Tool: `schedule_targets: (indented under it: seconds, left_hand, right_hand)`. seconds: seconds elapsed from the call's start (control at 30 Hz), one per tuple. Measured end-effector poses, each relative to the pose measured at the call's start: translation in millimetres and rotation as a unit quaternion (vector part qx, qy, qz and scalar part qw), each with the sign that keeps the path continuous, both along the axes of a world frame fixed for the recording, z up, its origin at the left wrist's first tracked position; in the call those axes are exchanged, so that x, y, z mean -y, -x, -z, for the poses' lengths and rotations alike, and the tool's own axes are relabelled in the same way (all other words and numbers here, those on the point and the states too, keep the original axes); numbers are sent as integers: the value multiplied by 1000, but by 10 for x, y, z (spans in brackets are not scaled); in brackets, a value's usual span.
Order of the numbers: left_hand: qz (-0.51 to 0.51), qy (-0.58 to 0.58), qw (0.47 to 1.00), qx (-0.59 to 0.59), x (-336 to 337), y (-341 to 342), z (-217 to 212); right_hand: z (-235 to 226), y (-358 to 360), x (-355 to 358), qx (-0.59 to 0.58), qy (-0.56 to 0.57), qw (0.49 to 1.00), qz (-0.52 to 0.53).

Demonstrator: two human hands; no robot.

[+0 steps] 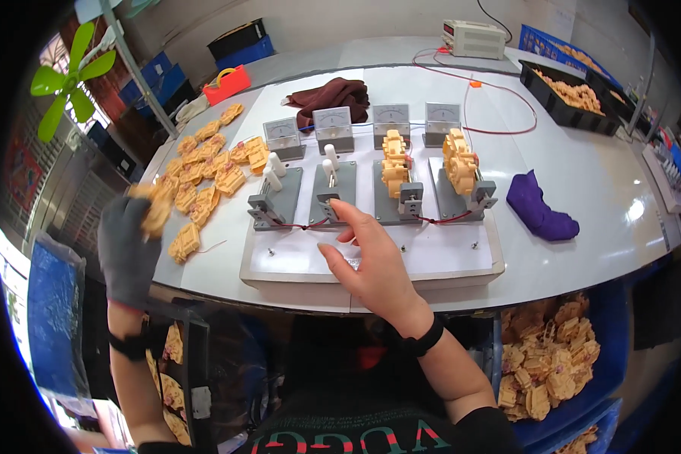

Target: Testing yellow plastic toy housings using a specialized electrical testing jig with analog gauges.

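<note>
My left hand [126, 246], in a grey glove, is closed on a tan plastic housing [156, 210] at the left of the table, slightly blurred. My right hand [372, 257] is bare, thumb and fingers apart, with the index fingertip at the small grey end block [328, 204] of a test fixture. That fixture's grey plate [342, 185] carries white pegs [329, 159] and no housing. To its left stands another bare fixture plate [286, 198]. On the two fixtures to the right, tan housings [394, 163] [459, 163] stand upright.
Loose tan housings [204, 170] cover the table's left side. Dial meters [333, 125] line the fixture board's back. A brown cloth [329, 100] lies behind, a purple cloth [541, 208] at right. A power supply [473, 39] and black tray [575, 98] stand farther back; a blue bin [609, 363] sits below.
</note>
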State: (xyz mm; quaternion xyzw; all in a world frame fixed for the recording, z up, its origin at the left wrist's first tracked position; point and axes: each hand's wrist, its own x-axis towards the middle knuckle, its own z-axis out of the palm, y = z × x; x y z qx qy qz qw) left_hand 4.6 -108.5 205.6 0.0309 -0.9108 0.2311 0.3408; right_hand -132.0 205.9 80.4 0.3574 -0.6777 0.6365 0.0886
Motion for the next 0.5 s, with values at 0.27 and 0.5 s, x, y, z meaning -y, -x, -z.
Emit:
schedule_targets:
  seconds: [0.27, 0.5]
  left_hand:
    - [-608, -127, 781, 73, 1541, -2785, 1219]
    - [-334, -164, 928, 2, 1017, -1569, 981]
  right_hand:
    - [39, 18, -641, -175, -224, 940, 192]
    - [14, 162, -719, -173, -243, 943, 150]
